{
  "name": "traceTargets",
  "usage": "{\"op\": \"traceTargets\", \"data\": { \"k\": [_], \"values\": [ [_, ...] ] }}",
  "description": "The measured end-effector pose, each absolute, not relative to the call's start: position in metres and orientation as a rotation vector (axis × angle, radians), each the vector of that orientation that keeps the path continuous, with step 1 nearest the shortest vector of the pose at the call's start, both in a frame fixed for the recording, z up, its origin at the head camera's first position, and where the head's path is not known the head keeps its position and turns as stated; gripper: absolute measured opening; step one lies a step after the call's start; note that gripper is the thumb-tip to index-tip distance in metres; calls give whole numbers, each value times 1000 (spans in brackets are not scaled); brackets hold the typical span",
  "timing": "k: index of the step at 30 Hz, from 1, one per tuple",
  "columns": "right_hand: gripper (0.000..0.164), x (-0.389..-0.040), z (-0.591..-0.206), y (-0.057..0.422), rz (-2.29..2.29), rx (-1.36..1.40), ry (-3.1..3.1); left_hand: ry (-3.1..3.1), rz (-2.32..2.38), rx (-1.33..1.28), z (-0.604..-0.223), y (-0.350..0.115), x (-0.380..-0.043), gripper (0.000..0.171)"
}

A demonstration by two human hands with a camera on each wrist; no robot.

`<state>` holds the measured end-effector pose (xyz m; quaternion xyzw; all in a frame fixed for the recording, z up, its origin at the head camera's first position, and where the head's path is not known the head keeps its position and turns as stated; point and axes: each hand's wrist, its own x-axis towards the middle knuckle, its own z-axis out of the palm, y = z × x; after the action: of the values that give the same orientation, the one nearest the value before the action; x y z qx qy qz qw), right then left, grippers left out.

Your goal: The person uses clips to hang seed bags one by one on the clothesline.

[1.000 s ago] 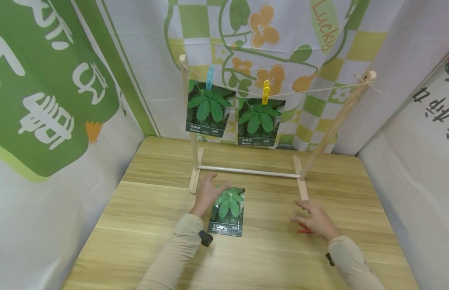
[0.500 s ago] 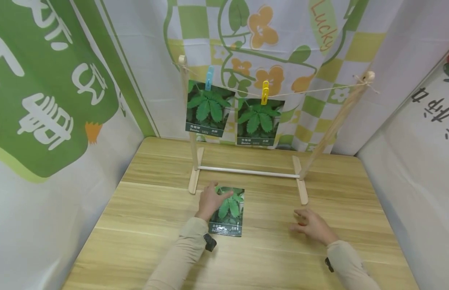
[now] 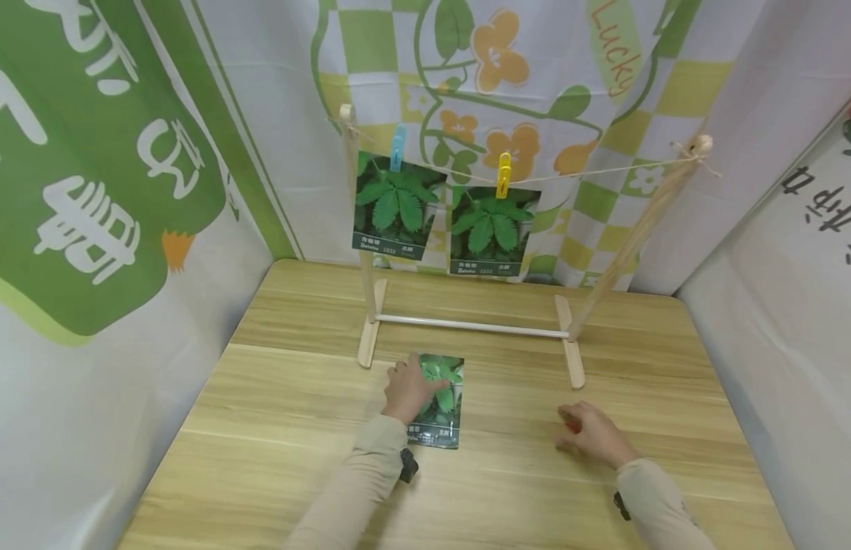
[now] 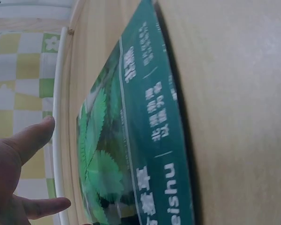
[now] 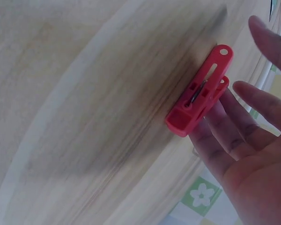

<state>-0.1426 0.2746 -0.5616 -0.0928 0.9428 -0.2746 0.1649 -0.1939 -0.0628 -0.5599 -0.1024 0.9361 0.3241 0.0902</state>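
My left hand (image 3: 408, 391) reaches over the left part of a seed packet (image 3: 448, 418) lying on the table, its printed front showing a green leaf. In the left wrist view, the hand's spread fingers (image 4: 33, 140) stand beyond the packet (image 4: 131, 117), with no pinch on it. Off to the right, my right hand (image 3: 597, 435) is low over the table at a red clothespin (image 5: 201, 91). Its lower fingers touch the clothespin's side in the right wrist view, while the thumb stands apart from it.
Behind the hands stands a wooden rack (image 3: 474, 326) with a string across its posts. A blue clothespin (image 3: 398, 149) and a yellow clothespin (image 3: 504, 176) hold two like packets (image 3: 494, 233) on the string. Printed curtains (image 3: 535, 46) hang around the table (image 3: 274, 428).
My left hand has moved nearer and to the right, further over the packet. The right hand has dropped slightly toward me, and its fingers have drawn in around the red clothespin.
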Motion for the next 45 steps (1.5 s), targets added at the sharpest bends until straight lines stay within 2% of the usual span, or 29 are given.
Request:
{"op": "traceTargets", "data": {
  "k": [16, 25, 36, 45],
  "values": [
    [38, -144, -565, 278, -689, -285, 2788, 2806, 819, -89, -565, -70, -194, 86],
    [36, -144, -567, 278, -634, -246, 2804, 2841, 821, -113, -568, -70, -192, 69],
    [34, -144, -565, 274, -598, -232, 2814, 2899, 792, -132, -567, -65, -197, 78],
    [34, -143, -564, 274, -640, -229, 2827, 2929, 972, -141, -571, -75, -202, 69]
  ]
}}
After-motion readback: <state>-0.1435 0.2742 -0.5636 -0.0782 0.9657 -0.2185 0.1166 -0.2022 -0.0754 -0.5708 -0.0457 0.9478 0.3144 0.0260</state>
